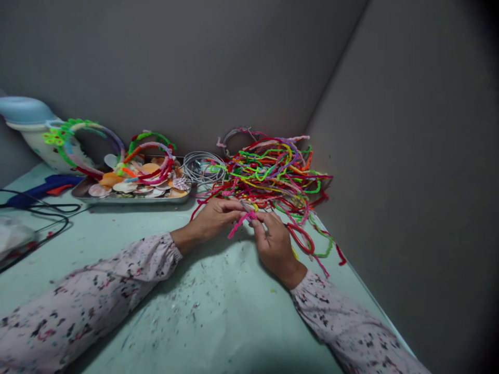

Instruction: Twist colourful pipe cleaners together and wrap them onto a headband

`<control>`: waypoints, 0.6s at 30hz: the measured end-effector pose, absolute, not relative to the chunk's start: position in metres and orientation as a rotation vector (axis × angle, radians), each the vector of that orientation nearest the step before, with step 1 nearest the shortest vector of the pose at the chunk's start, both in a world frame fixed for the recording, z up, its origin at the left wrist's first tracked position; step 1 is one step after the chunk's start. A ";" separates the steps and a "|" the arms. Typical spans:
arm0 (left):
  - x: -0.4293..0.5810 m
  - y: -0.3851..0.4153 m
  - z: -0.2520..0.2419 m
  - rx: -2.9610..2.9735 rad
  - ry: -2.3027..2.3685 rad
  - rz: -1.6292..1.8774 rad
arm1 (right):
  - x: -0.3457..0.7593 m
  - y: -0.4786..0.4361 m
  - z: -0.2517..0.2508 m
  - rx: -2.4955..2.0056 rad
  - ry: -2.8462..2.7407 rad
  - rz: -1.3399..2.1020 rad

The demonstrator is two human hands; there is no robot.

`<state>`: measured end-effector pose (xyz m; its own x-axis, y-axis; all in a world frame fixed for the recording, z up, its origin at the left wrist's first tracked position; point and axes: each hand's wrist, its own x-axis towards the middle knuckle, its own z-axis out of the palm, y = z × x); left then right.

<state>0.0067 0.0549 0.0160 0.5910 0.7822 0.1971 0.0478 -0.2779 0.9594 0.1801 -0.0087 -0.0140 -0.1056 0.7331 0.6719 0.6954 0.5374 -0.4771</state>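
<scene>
My left hand (213, 218) and my right hand (275, 243) meet at the near edge of a tangled pile of pipe cleaners (273, 174) in many colours. Both hands pinch a pink pipe cleaner (238, 224) between fingertips, with a thin grey piece, perhaps a wire or metal band, alongside it. The pink strand hangs down to the left between the hands. A red loop (302, 238) lies just right of my right hand. Both sleeves are pale with dark speckles.
A metal tray (83, 191) of seashells and wrapped headbands (150, 150) sits at the back left, with coiled bare wire hoops (202, 166) beside it. A blue glue gun (42, 188) and black cables (42, 210) lie far left. Grey walls close the corner. The pale green table (218, 311) is speckled with scraps.
</scene>
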 end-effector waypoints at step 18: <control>0.008 0.054 0.013 1.630 0.685 0.835 | 0.180 -0.009 -0.013 -1.163 -1.807 0.109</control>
<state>0.0080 0.0535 0.0133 0.5806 0.7974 0.1644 0.0056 -0.2059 0.9786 0.1796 -0.0090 -0.0133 -0.0966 0.7456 0.6593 0.6610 0.5433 -0.5176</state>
